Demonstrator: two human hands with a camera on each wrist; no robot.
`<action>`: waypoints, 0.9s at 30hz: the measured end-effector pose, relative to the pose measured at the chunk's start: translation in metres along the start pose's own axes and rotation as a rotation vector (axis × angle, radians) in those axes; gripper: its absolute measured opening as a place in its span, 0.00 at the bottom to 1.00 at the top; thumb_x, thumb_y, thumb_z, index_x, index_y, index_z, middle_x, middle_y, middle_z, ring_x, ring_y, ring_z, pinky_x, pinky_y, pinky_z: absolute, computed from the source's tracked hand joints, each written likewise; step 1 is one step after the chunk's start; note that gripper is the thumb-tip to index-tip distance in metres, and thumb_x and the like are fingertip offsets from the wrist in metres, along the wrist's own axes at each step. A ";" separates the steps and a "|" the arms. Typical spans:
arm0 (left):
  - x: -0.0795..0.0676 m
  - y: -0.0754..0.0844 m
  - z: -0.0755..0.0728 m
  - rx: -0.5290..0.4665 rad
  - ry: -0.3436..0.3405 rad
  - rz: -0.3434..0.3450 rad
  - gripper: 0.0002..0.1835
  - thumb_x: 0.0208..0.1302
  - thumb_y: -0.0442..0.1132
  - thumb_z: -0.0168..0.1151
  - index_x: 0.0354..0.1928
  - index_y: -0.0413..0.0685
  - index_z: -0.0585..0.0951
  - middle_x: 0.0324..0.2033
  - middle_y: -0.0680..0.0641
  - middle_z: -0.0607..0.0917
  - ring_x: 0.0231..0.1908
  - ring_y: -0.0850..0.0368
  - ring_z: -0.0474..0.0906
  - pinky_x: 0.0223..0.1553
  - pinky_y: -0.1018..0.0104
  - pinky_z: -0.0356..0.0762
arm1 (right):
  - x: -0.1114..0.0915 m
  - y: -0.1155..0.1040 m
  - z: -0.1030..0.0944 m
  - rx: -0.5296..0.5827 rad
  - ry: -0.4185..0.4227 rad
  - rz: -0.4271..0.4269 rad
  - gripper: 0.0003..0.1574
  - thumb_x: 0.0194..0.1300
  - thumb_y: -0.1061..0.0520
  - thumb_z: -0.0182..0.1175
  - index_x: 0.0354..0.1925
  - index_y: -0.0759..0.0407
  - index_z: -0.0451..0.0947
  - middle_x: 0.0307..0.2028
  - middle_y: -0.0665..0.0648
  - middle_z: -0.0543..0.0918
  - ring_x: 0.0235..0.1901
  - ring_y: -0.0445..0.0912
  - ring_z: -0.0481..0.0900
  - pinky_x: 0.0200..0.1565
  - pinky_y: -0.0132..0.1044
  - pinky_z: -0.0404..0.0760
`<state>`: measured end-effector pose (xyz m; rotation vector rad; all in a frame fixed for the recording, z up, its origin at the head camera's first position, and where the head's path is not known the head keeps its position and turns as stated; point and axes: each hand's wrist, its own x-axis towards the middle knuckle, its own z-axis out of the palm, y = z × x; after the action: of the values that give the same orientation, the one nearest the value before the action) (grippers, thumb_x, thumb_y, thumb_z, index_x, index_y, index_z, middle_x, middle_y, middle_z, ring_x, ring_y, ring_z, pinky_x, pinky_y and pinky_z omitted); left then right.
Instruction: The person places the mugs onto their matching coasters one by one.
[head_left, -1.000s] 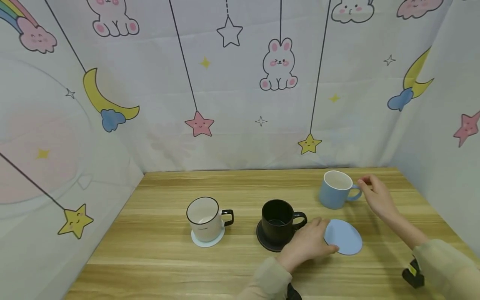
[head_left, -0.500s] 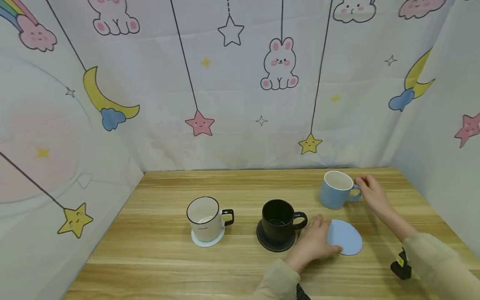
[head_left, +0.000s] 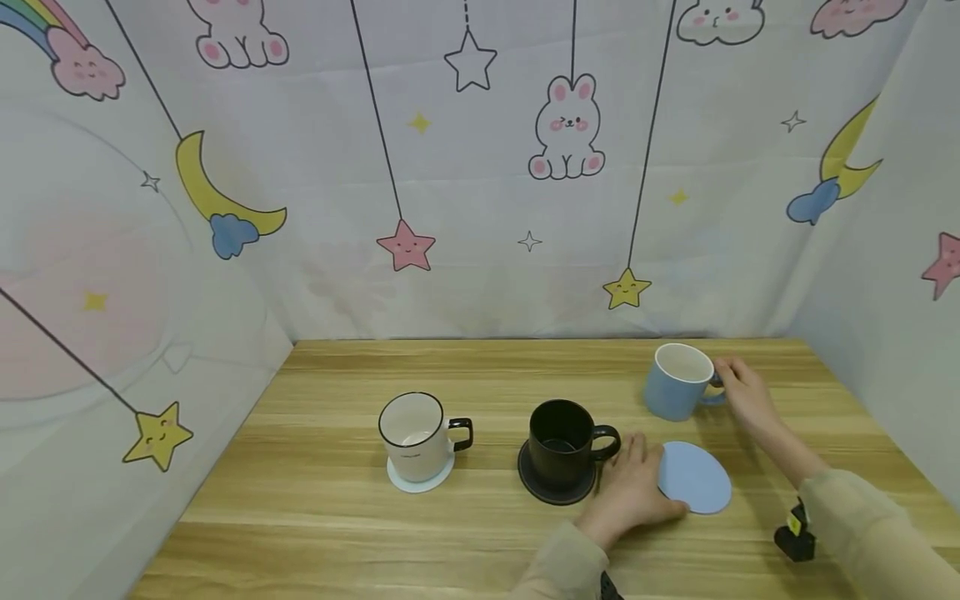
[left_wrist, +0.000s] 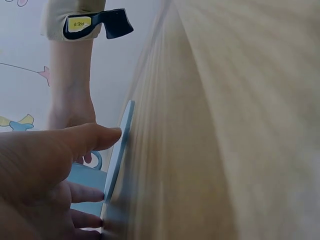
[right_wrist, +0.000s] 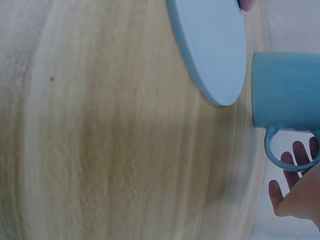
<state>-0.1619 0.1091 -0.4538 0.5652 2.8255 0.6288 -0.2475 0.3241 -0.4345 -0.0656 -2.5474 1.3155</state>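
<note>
In the head view, my left hand is at the left side of a round light-blue coaster. Its thumb and index fingertip meet the coaster's edge in the left wrist view, and the coaster lies flat on the table. My right hand is beside the handle of a blue mug. Fingers of that hand lie behind the handle, with the thumb apart from it; any contact is hard to make out. Behind the coaster, the mug stands upright on bare wood.
A black mug stands on a black coaster just left of my left hand. Farther left, a white mug with a black rim sits on a pale coaster. Patterned cloth hangs behind the wooden table.
My right hand has moved closer, its fingers now overlapping the blue mug's handle. My left hand has shifted slightly right along the coaster. The head view has turned a little left.
</note>
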 end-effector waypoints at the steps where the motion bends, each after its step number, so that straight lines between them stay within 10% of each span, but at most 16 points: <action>1: 0.000 0.000 0.001 0.015 0.000 -0.004 0.43 0.49 0.63 0.69 0.68 0.63 0.66 0.72 0.52 0.60 0.74 0.55 0.53 0.65 0.54 0.66 | 0.000 0.001 0.001 0.002 0.000 0.002 0.30 0.76 0.49 0.39 0.52 0.75 0.71 0.25 0.21 0.68 0.30 0.21 0.71 0.35 0.20 0.68; 11: -0.002 0.004 0.001 0.099 0.035 -0.030 0.42 0.49 0.64 0.69 0.66 0.65 0.67 0.71 0.55 0.63 0.72 0.59 0.57 0.63 0.58 0.67 | -0.001 0.005 0.004 -0.034 0.007 0.007 0.31 0.76 0.49 0.39 0.48 0.77 0.73 0.28 0.35 0.79 0.29 0.20 0.70 0.34 0.21 0.68; 20: -0.001 0.006 0.003 0.151 0.039 -0.041 0.42 0.49 0.66 0.68 0.66 0.66 0.67 0.70 0.57 0.63 0.72 0.60 0.57 0.62 0.59 0.67 | 0.002 0.012 0.005 0.025 -0.041 0.014 0.32 0.76 0.48 0.38 0.47 0.78 0.73 0.23 0.24 0.72 0.29 0.22 0.72 0.36 0.19 0.68; 27: -0.001 0.005 0.003 0.159 0.032 -0.042 0.42 0.49 0.66 0.68 0.66 0.67 0.67 0.70 0.57 0.63 0.72 0.61 0.56 0.62 0.59 0.67 | 0.004 0.017 0.002 0.145 -0.092 0.017 0.20 0.76 0.47 0.40 0.38 0.47 0.78 0.24 0.27 0.75 0.30 0.26 0.76 0.38 0.18 0.70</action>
<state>-0.1587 0.1142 -0.4537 0.5251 2.9271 0.4123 -0.2535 0.3330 -0.4484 0.0025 -2.5223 1.5392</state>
